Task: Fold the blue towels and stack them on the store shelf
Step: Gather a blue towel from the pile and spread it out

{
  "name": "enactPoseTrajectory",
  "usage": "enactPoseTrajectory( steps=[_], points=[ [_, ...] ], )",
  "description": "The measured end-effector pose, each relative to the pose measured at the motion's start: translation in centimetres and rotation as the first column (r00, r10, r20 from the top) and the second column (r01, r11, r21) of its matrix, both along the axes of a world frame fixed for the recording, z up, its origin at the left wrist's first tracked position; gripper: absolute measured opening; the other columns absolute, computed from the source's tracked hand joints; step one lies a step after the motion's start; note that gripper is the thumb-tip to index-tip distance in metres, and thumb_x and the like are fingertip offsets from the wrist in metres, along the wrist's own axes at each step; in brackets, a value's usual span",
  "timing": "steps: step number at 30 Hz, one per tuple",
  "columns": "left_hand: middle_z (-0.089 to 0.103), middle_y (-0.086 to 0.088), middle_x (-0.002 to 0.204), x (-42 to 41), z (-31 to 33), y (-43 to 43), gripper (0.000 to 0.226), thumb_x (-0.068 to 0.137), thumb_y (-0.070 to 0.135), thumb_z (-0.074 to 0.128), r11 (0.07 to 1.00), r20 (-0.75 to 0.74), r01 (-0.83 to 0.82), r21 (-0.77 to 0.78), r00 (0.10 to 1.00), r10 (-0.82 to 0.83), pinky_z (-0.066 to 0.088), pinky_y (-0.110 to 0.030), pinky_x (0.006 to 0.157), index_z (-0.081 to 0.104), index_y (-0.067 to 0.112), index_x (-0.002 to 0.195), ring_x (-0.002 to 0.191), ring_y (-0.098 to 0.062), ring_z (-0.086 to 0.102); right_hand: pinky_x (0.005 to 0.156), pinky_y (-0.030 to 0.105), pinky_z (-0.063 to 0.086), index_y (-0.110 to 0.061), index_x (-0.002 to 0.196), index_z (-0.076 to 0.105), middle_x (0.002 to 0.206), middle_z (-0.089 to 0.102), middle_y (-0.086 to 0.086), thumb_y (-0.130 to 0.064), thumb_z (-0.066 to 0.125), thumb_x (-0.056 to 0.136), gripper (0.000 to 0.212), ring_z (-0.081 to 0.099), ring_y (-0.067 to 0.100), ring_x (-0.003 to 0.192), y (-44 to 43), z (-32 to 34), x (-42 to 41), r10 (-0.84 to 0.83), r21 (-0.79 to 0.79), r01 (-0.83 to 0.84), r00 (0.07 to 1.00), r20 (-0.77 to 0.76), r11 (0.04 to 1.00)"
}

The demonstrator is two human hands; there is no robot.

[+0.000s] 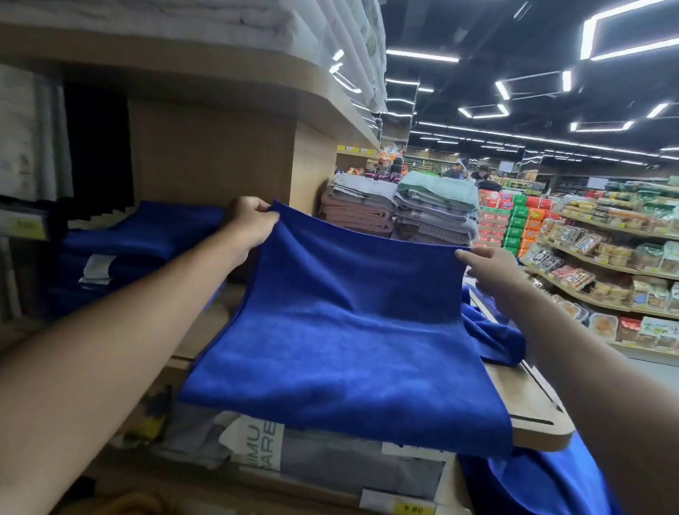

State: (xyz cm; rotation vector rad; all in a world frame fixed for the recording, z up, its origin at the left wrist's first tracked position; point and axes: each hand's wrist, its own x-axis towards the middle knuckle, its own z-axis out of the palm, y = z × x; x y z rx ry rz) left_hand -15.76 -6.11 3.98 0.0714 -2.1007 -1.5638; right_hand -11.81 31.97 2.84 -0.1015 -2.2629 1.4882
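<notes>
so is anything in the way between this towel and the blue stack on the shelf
Nothing visible. The towel, held at its far corners by the left hand and right hand, lies just right of the stack, whose top is open.

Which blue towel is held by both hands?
The spread blue towel in the middle: left hand and right hand pinch its far corners. The folded stack and crumpled towel are in neither hand.

I am wearing the single camera on my head, and it is looking forward and a little downward at the blue towel [348, 338], which is filling the middle of the view close in front of me. Its wide lens is also taking in the upper shelf [222, 72] at left and the grocery shelves [610, 268] far off at right.
</notes>
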Motion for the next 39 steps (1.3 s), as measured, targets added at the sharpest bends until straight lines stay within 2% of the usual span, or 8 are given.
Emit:
enactPoseTrajectory(
  steps=[6, 13, 18, 22, 26, 30, 34, 39],
  points=[
    [0.065, 0.001, 0.083, 6.4, 2.3, -2.0, 0.018, 0.093, 0.010, 0.063, 0.985, -0.126, 0.161, -0.055, 0.978, -0.167, 0.055, -0.037, 0.085, 0.064, 0.022, 0.080, 0.088, -0.016, 0.060, 0.089, 0.036, 0.050, -0.018, 0.101, 0.071, 0.104, 0.072, 0.006, -0.021, 0.065, 0.099, 0.007, 0.064, 0.019, 0.101, 1.9, 2.1, 6.5, 0.139, 0.035, -0.135, 0.982, -0.129, 0.990],
    [0.074, 0.020, 0.083, 16.7, -1.1, -6.5, 0.024, 0.089, 0.001, 0.070, 0.874, -0.211, 0.324, -0.361, 0.885, -0.415, 0.048, -0.007, 0.075, 0.071, 0.025, 0.089, 0.079, 0.007, 0.066, 0.073, 0.018, 0.054, -0.023, 0.092, 0.076, 0.089, 0.075, -0.008, -0.011, 0.074, 0.089, 0.013, 0.069, 0.006, 0.083, 3.3, -0.3, 16.2, 0.250, 0.388, -0.160, 0.948, -0.195, 0.908],
    [0.069, 0.019, 0.108, 20.0, -7.5, -8.9, 0.037, 0.084, 0.000, 0.075, 0.719, 0.007, 0.368, -0.590, 0.893, -0.450, 0.052, -0.027, 0.094, 0.076, 0.036, 0.089, 0.107, -0.003, 0.066, 0.090, 0.021, 0.048, -0.037, 0.088, 0.076, 0.109, 0.068, -0.016, -0.041, 0.078, 0.081, 0.009, 0.065, 0.009, 0.109, 3.1, -5.1, 21.1, 0.448, 0.678, -0.325, 0.894, -0.008, 0.659],
    [0.063, 0.028, 0.118, 21.2, -8.3, -8.5, 0.037, 0.080, 0.012, 0.063, 0.692, 0.050, 0.339, -0.638, 0.914, -0.402, 0.049, -0.022, 0.096, 0.075, 0.044, 0.093, 0.115, 0.004, 0.060, 0.096, 0.031, 0.046, -0.042, 0.094, 0.072, 0.113, 0.064, -0.022, -0.067, 0.057, 0.091, 0.030, 0.060, 0.006, 0.115, 1.7, -5.3, 21.2, 0.399, 0.766, -0.249, 0.917, -0.011, 0.593],
    [0.070, 0.017, 0.116, 19.9, -6.0, -2.0, 0.041, 0.083, 0.015, 0.044, 0.747, -0.047, 0.277, -0.605, 0.923, -0.381, 0.045, -0.025, 0.103, 0.075, 0.032, 0.104, 0.113, -0.002, 0.061, 0.103, 0.037, 0.045, -0.035, 0.118, 0.069, 0.127, 0.064, -0.016, -0.059, 0.046, 0.096, 0.041, 0.056, 0.005, 0.120, -5.4, -3.9, 17.6, 0.376, 0.732, -0.246, 0.926, -0.015, 0.636],
    [0.061, -0.007, 0.136, 16.8, -6.6, 4.5, 0.031, 0.102, 0.030, 0.036, 0.541, 0.259, 0.327, -0.775, 0.945, -0.200, 0.043, -0.041, 0.104, 0.063, 0.017, 0.112, 0.122, -0.027, 0.056, 0.110, 0.040, 0.035, -0.016, 0.130, 0.057, 0.145, 0.051, 0.003, -0.047, 0.041, 0.104, 0.043, 0.043, 0.024, 0.139, -13.2, -5.5, 14.0, 0.266, 0.786, -0.356, 0.931, 0.251, 0.506],
    [0.020, 0.008, 0.167, 15.9, -8.9, 3.9, 0.056, 0.105, 0.046, 0.023, 0.386, 0.379, 0.385, -0.838, 0.920, -0.095, 0.011, -0.041, 0.125, 0.029, 0.025, 0.157, 0.153, -0.009, 0.016, 0.121, 0.038, 0.019, -0.025, 0.153, 0.037, 0.165, 0.028, -0.007, -0.073, 0.022, 0.097, 0.075, 0.022, 0.015, 0.153, -12.0, -7.1, 13.6, 0.127, 0.847, -0.332, 0.943, 0.308, 0.414],
    [0.007, 0.012, 0.168, 16.1, -9.5, 1.8, 0.066, 0.101, 0.061, 0.020, 0.358, 0.385, 0.373, -0.856, 0.922, -0.040, 0.004, -0.040, 0.125, 0.014, 0.032, 0.161, 0.154, -0.005, 0.004, 0.124, 0.037, 0.009, -0.028, 0.163, 0.010, 0.170, 0.004, -0.012, -0.094, 0.003, 0.073, 0.111, 0.006, 0.009, 0.156, -5.2, -7.4, 14.9, -0.029, 0.833, -0.325, 0.926, 0.377, 0.448]
  ],
)
